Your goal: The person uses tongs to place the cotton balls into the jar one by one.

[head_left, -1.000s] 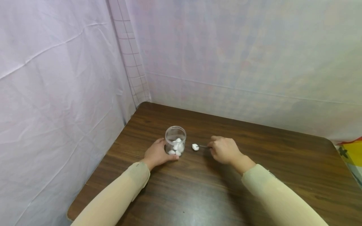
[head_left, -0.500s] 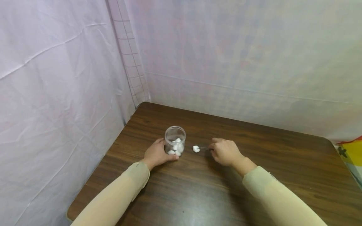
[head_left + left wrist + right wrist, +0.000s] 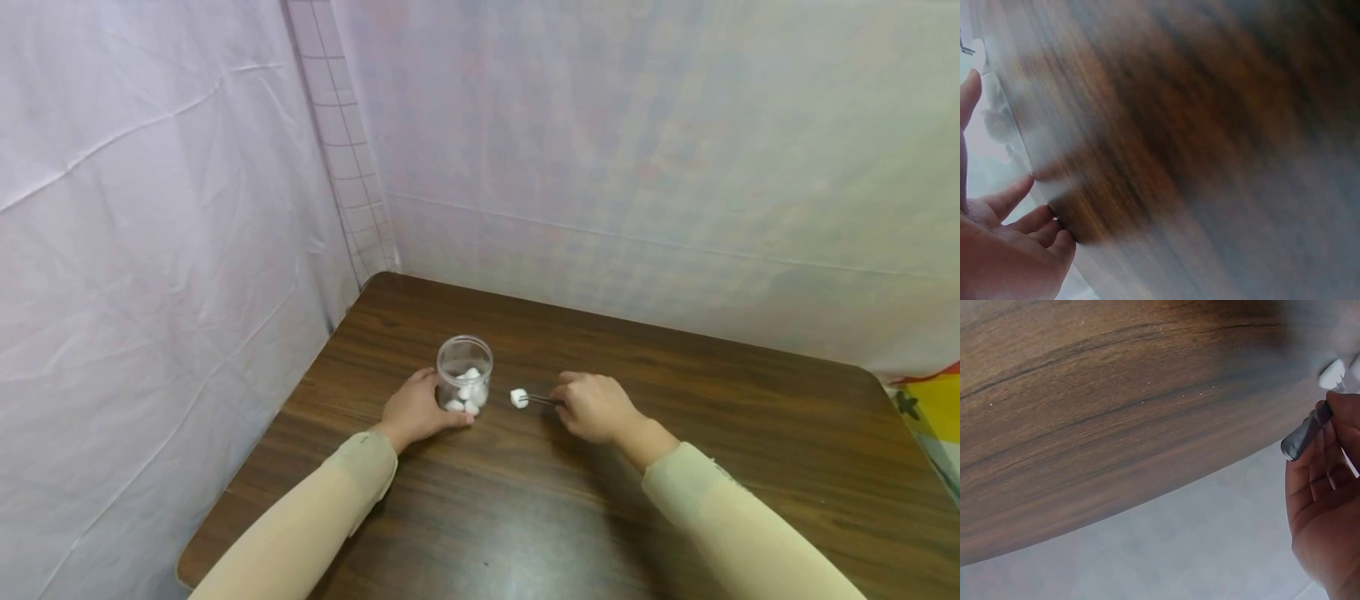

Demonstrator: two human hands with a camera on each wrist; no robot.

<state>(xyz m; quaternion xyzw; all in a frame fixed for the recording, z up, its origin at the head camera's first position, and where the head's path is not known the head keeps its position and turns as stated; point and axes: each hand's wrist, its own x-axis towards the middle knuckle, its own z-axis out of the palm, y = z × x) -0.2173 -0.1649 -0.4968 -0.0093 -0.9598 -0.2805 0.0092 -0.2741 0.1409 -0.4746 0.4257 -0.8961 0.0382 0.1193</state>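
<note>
My left hand curls round the lower part of a clear jar without a lid, thumb in front. Several white cotton balls lie in the bottom of the jar. To its right, my right hand pinches metal tweezers, their two tips pointing left. A single cotton ball is at the tips, low over the tabletop. In the right wrist view the wide end of the tweezers sticks out between thumb and fingers. Only a sliver of the jar shows in the left wrist view.
The brown wood-grain table has rounded corners. White sheets hang behind it and along its left side. A yellow and red cloth is beyond the right edge.
The cotton ball at the tweezers has shifted slightly toward me, and the right hand has come a little nearer too. The left hand and jar stay in place.
</note>
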